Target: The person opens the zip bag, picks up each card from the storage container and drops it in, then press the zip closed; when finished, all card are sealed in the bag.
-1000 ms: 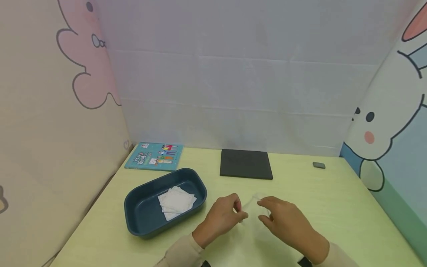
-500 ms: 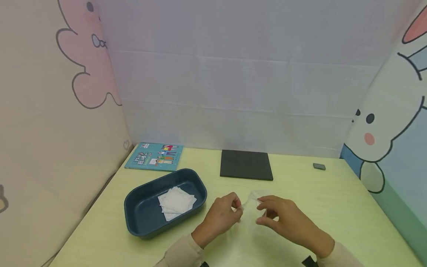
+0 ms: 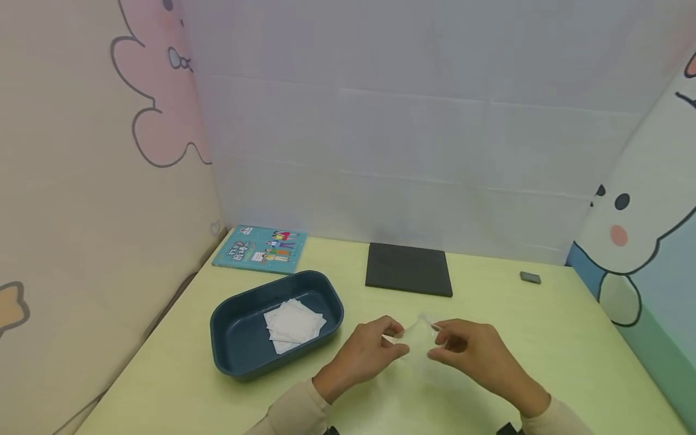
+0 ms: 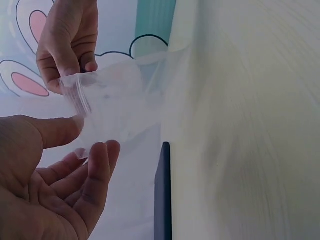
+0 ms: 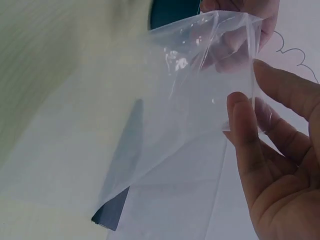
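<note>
A clear plastic bag (image 5: 175,125) with a ribbed mouth hangs between my two hands above the table. In the head view it is nearly invisible against the yellow-green surface. At one side of the mouth, my left hand (image 3: 365,350) holds the bag's edge between thumb and fingers; the left wrist view shows its thumb (image 4: 65,131) on the plastic. Across from it my right hand (image 3: 473,351) grips the other side of the mouth. Some of its fingers show through the film in the right wrist view. I see nothing inside the bag.
Left of the hands stands a dark blue bin (image 3: 239,347) with a pile of flat white packets (image 3: 296,323) in it. Behind lie a teal book (image 3: 260,249), a black flat panel (image 3: 409,269) and a small grey block (image 3: 530,277). Fabric walls enclose the table.
The head view has turned slightly left. My left thumb and fingers have spread a little, and the bag's mouth now stretches between the two hands, which both still hold it.
</note>
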`<action>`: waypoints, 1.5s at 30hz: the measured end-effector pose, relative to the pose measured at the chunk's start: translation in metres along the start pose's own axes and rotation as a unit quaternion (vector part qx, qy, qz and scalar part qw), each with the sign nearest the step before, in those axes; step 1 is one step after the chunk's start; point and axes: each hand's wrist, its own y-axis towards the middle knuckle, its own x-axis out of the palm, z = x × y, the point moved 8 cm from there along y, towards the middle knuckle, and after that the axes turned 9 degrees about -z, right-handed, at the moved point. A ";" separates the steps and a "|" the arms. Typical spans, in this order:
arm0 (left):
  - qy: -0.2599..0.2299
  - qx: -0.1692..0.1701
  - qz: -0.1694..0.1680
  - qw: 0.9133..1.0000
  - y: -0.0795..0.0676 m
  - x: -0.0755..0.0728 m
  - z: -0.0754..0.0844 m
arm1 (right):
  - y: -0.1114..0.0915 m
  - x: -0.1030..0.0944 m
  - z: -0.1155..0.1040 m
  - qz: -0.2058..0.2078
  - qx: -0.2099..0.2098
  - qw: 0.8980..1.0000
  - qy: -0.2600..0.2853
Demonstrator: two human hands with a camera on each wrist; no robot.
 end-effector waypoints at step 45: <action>0.441 -0.078 -0.110 0.887 -0.026 -0.153 -0.061 | -0.017 -0.004 0.065 0.010 0.196 0.980 0.024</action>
